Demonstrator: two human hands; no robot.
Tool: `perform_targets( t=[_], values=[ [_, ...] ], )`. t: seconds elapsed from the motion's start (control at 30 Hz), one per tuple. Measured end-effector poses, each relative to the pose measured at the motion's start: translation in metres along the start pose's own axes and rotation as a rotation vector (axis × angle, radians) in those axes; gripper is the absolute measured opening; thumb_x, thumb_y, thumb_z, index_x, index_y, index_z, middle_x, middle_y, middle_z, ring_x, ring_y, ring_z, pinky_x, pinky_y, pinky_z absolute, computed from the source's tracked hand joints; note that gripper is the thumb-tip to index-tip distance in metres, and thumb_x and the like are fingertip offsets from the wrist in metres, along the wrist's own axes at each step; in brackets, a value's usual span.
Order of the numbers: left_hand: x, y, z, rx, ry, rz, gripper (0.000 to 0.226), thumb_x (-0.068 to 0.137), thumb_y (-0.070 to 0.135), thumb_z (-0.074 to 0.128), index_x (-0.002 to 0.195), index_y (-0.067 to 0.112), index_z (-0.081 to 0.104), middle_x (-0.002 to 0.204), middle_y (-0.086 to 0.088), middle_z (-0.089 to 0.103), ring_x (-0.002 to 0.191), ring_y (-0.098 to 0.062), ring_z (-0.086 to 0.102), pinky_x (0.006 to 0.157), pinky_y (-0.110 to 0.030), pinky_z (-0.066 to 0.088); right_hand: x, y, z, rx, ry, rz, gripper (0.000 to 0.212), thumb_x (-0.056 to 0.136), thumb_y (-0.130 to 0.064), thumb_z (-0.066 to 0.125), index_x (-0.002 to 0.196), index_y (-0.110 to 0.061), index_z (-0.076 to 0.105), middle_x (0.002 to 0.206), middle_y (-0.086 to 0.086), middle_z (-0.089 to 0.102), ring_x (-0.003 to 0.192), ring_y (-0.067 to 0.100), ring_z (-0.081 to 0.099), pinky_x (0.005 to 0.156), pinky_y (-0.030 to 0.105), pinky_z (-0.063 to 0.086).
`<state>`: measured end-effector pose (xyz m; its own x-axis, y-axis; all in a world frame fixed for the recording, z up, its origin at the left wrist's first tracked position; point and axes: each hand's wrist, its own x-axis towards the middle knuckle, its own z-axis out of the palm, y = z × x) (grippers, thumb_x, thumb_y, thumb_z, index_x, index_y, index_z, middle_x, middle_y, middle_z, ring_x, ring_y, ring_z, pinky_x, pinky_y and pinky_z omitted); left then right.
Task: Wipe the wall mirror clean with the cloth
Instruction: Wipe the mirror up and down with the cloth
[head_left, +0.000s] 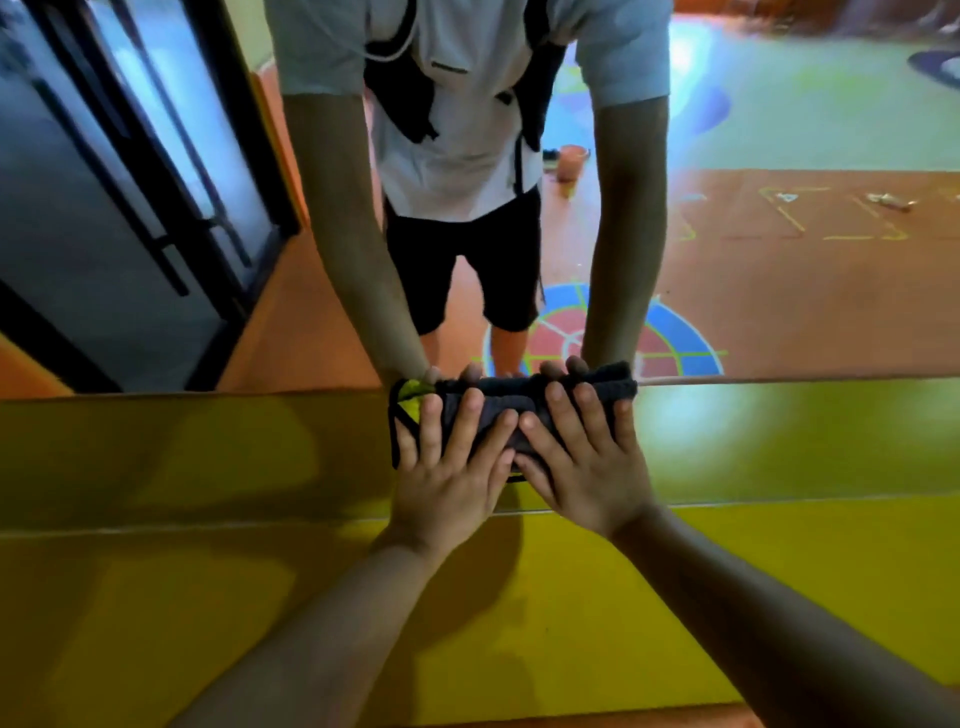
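Observation:
The wall mirror (779, 291) fills the upper half of the view, and its bottom edge meets a yellow band of wall. A dark grey cloth (491, 410) with a yellow patch at its left end lies flat against that band, right at the mirror's lower edge. My left hand (449, 467) presses on the cloth's left half with straight, spread fingers. My right hand (582, 457) presses on the right half the same way. The index fingertips of both hands nearly touch over the middle of the cloth. The mirror reflects both arms and the fingertips.
The yellow wall band (208, 457) runs across the whole view, with a ledge line below it. In the reflection are a person's torso, a dark glass door (104, 208) at the left, an orange bucket (571, 163) and a painted floor behind.

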<state>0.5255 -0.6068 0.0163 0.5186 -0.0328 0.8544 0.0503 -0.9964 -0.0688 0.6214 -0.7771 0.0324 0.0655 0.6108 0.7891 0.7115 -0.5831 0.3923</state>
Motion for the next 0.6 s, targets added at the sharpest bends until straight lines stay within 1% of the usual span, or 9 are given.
perform_targets(
  t=[0.1,0.2,0.27,0.33,0.47,0.53,0.6],
  values=[
    [-0.046,0.002,0.025,0.004,-0.04,0.014,0.068,0.108,0.051,0.036,0.166,0.03,0.005,0.173,-0.005,-0.01,0.158,-0.037,-0.01,0.126,-0.058,-0.002,-0.045,-0.014,0.024,-0.02,-0.021,-0.034,0.085,0.101,-0.056,0.053,0.166,-0.02,0.012,0.173,0.012,0.004,0.16,0.03,0.002,0.129,0.05,-0.002],
    [-0.096,0.006,0.054,0.078,-0.082,0.061,0.077,0.105,0.057,0.039,0.166,0.028,0.002,0.173,-0.008,-0.01,0.158,-0.039,-0.009,0.126,-0.059,-0.001,-0.092,-0.027,0.046,-0.053,-0.069,-0.085,0.09,0.099,-0.058,0.057,0.166,-0.019,0.011,0.173,0.012,0.003,0.16,0.03,0.001,0.129,0.049,-0.001],
    [-0.117,0.01,0.07,0.116,-0.062,0.053,0.077,0.106,0.059,0.034,0.166,0.025,0.0,0.173,-0.01,-0.007,0.158,-0.041,-0.005,0.126,-0.06,0.003,-0.113,-0.033,0.055,-0.062,-0.086,-0.087,0.085,0.102,-0.056,0.053,0.166,-0.019,0.011,0.173,0.012,0.002,0.16,0.03,0.0,0.128,0.049,0.001],
    [-0.122,0.014,0.078,0.121,-0.051,0.041,0.076,0.106,0.059,0.03,0.166,0.023,-0.001,0.173,-0.013,-0.006,0.157,-0.043,-0.004,0.125,-0.062,0.005,-0.119,-0.036,0.057,-0.049,-0.067,-0.081,0.076,0.107,-0.052,0.047,0.166,-0.018,0.012,0.173,0.012,0.002,0.16,0.029,0.001,0.127,0.048,0.004],
    [-0.117,0.024,0.078,0.096,-0.039,0.007,0.075,0.104,0.061,0.015,0.165,0.021,-0.001,0.172,-0.016,-0.003,0.156,-0.047,-0.002,0.122,-0.064,0.009,-0.12,-0.027,0.053,-0.018,-0.069,-0.132,0.067,0.111,-0.046,0.039,0.165,-0.018,0.012,0.173,0.01,0.002,0.16,0.026,0.002,0.129,0.044,0.002],
    [-0.116,0.032,0.077,0.115,-0.077,0.031,0.077,0.105,0.062,0.02,0.165,0.02,-0.004,0.172,-0.017,-0.006,0.156,-0.048,-0.005,0.121,-0.066,0.007,-0.126,-0.019,0.05,-0.018,-0.086,-0.135,0.064,0.112,-0.043,0.037,0.165,-0.018,0.013,0.173,0.009,0.002,0.16,0.024,0.004,0.129,0.042,0.004],
    [-0.111,0.047,0.079,0.105,-0.112,0.054,0.086,0.102,0.063,0.033,0.164,0.02,-0.006,0.171,-0.016,-0.011,0.155,-0.047,-0.011,0.123,-0.067,0.0,-0.139,-0.004,0.044,-0.024,-0.093,-0.119,0.062,0.112,-0.041,0.038,0.165,-0.019,0.014,0.173,0.008,0.004,0.16,0.023,0.006,0.129,0.042,0.005]
  ],
)
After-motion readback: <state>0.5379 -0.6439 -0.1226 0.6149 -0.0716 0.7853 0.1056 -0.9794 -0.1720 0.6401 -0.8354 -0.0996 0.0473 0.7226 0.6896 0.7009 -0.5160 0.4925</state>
